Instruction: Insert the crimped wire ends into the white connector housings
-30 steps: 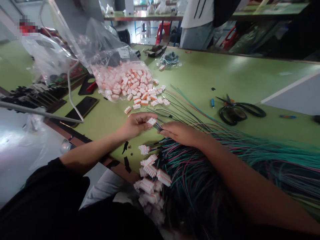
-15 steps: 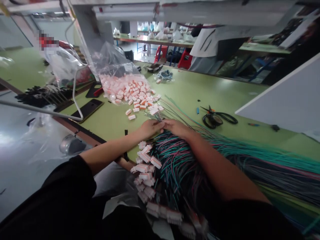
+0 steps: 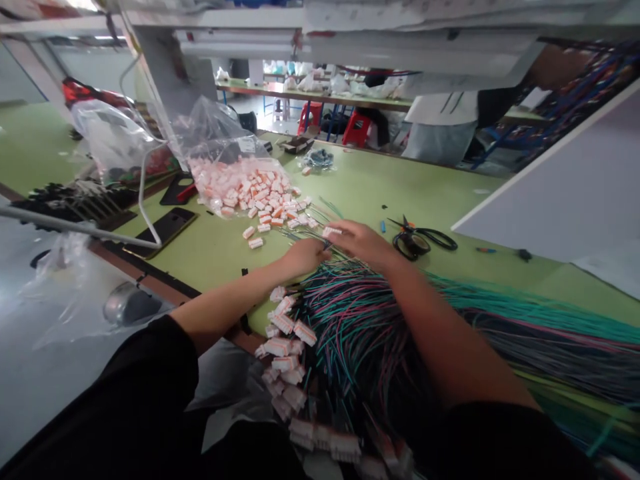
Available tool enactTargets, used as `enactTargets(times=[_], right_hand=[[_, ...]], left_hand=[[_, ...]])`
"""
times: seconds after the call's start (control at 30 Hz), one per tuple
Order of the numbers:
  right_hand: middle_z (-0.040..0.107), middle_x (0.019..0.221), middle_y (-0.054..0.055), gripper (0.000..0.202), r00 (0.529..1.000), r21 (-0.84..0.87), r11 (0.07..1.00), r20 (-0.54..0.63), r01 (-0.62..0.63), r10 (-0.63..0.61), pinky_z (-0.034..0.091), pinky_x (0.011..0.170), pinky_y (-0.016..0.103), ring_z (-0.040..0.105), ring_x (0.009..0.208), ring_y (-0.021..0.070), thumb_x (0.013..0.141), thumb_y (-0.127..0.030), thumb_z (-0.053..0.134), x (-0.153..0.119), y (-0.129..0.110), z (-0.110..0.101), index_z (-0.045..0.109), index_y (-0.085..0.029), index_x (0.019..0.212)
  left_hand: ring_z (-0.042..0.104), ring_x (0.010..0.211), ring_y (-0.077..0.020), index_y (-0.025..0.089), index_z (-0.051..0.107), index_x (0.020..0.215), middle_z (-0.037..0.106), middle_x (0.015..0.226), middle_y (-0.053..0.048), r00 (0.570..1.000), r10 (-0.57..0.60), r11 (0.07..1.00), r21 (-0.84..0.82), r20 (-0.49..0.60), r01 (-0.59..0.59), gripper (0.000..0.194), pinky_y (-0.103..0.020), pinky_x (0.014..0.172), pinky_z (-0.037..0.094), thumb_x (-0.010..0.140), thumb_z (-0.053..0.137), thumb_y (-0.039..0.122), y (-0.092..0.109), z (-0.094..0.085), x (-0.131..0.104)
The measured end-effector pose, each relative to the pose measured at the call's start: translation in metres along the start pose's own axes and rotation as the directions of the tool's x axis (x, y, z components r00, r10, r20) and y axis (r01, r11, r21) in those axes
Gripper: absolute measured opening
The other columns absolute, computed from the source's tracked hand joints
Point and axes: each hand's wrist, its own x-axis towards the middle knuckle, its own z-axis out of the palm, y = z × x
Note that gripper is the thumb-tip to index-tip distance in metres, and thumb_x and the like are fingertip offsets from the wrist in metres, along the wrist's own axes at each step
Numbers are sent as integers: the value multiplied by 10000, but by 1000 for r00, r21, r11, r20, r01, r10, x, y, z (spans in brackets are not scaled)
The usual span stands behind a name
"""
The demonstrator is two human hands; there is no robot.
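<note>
My left hand [image 3: 306,257] is closed around some thin wires at the table's middle. Beside it on the right, my right hand [image 3: 363,243] is closed on a white connector [image 3: 332,231] at its fingertips. Under my right forearm spreads a large bundle of green, pink and dark wires [image 3: 350,300]. White connectors with orange stripes [image 3: 283,323] hang at the bundle's left end, near the table's front edge. Beyond my hands lies a heap of loose white and orange connectors [image 3: 265,193], partly inside a clear plastic bag [image 3: 215,133].
Black scissors [image 3: 417,240] lie right of my hands. A dark phone [image 3: 170,230] lies at the left behind a bent metal rod [image 3: 143,193]. A white panel [image 3: 555,193] slants in at the right. A person [image 3: 443,123] is behind the far table edge.
My right hand has shifted slightly off my left, and a white connector now shows at its fingertips. The view has turned a little, and the person in the background appears farther right.
</note>
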Motion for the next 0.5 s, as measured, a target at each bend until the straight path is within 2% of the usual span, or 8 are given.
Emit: enactTargets(times=[0.07, 0.1, 0.17, 0.23, 0.4, 0.5], right_hand=[[438, 509, -56, 288, 1000, 35, 999, -15, 1, 0, 298, 478, 234, 363, 475, 84, 760, -436, 555, -1, -1, 7, 619, -163, 822], [415, 497, -62, 262, 999, 74, 997, -41, -11, 14, 288, 472, 235, 352, 466, 80, 757, -425, 561, 0, 0, 11, 599, -165, 770], [404, 492, -65, 233, 994, 191, 981, -88, -43, 61, 281, 466, 236, 354, 457, 75, 749, -400, 575, 3, 5, 16, 555, -172, 704], [416, 495, -58, 233, 988, 309, 949, -116, -62, 102, 286, 466, 239, 372, 454, 73, 738, -384, 596, 7, 11, 18, 526, -175, 662], [443, 497, -52, 250, 971, 483, 869, -141, -104, 194, 299, 460, 241, 394, 428, 65, 698, -386, 634, 12, 20, 19, 512, -175, 642], [446, 487, -57, 280, 960, 493, 863, -174, -108, 219, 303, 451, 234, 395, 417, 57, 674, -406, 641, 12, 21, 20, 492, -177, 615]], left_hand=[[416, 404, -91, 175, 497, 491, 410, 367, 52, 992, -50, 979, -191, 115, 71, 296, -210, 476, 314, 777, 573, 157, 0, 3, 0], [413, 375, -80, 169, 519, 530, 435, 367, 53, 983, -76, 939, -320, 167, 127, 276, -201, 450, 321, 805, 543, 163, -1, 5, -1], [424, 344, -62, 156, 529, 589, 475, 396, 52, 970, -104, 795, -568, 221, 215, 254, -181, 406, 328, 841, 512, 173, -5, 11, -1], [441, 339, -49, 145, 521, 624, 508, 447, 53, 969, -109, 653, -720, 221, 237, 213, -169, 385, 340, 836, 526, 142, -9, 17, -2], [478, 371, -48, 146, 483, 691, 548, 516, 46, 970, -168, 370, -901, 177, 228, 160, -155, 392, 369, 810, 547, 60, -15, 26, -2], [509, 412, -49, 148, 465, 691, 565, 550, 29, 963, -197, 300, -924, 185, 239, 179, -155, 436, 412, 830, 505, 43, -14, 27, -2]])
